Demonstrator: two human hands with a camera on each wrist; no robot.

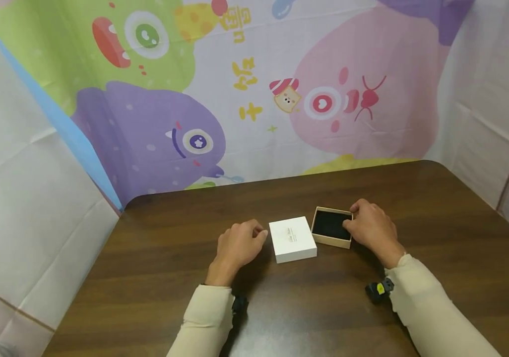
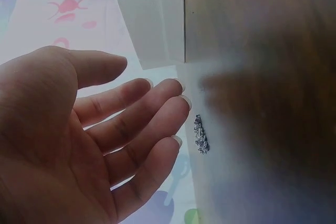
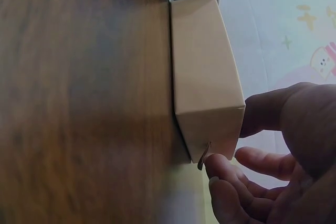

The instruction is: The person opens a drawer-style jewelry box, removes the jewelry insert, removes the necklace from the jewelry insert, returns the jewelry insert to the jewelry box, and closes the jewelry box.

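Observation:
A tan cardboard box base (image 1: pixel 332 242) with a black insert (image 1: pixel 331 224) sits on the table, its inside facing up. My right hand (image 1: pixel 374 227) pinches its right wall, thumb over the rim and fingers outside. In the right wrist view, a small ribbon tab (image 3: pixel 205 156) sticks out of that wall by the fingertips. Left of the base lies a white box lid (image 1: pixel 292 239) with printed lettering on top. My left hand (image 1: pixel 241 244) is beside the lid with loosely bent fingers and nothing in them. Past those fingertips, the left wrist view has a small silvery, chain-like piece (image 2: pixel 201 136) on the table.
The brown wooden table (image 1: pixel 308 307) has rounded far corners. Behind it hangs a cloth (image 1: pixel 254 139) printed with cartoon monsters, and pale panels (image 1: pixel 27 163) stand at both sides. A small black device is strapped at each wrist.

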